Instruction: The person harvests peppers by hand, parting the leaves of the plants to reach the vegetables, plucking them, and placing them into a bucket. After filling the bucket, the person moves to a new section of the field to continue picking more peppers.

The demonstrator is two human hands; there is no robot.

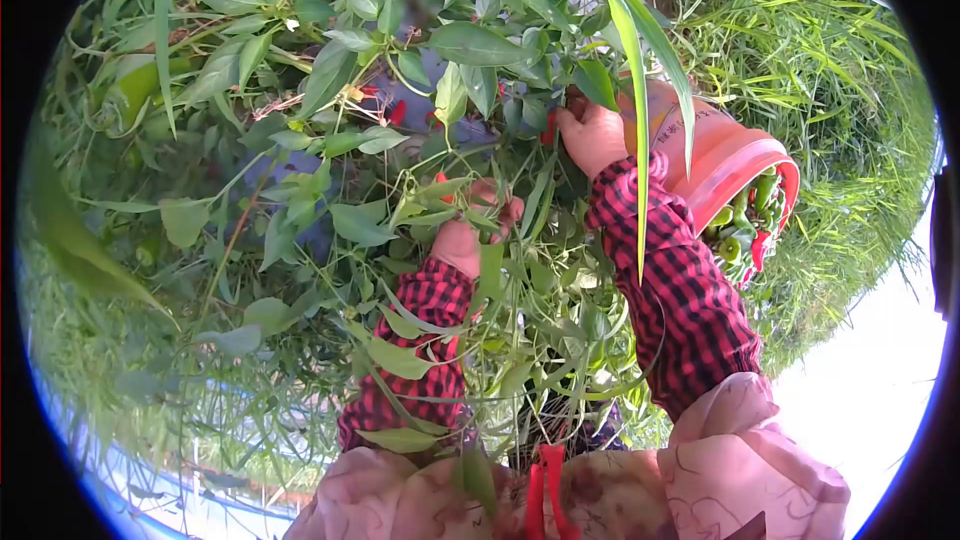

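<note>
Among the leaves of a pepper plant (480,45), my right hand (594,137) has its fingers closed at a red pepper (549,128), just left of a bucket. Lower and to the left, my left hand (480,225) is partly covered by leaves, its fingers curled; what they hold, if anything, is hidden. An orange-red pepper (443,187) shows just above that hand. More red peppers (397,113) hang among the leaves further up. The pink bucket (700,145) lies tilted on its side, its mouth toward the lower right, with green and red peppers (740,225) inside.
Tall grass (830,70) grows around and behind the bucket on the right. Long grass blades hang down close to my right forearm. A green pepper (130,95) hangs at the far left. Stems and leaves cross over my left forearm.
</note>
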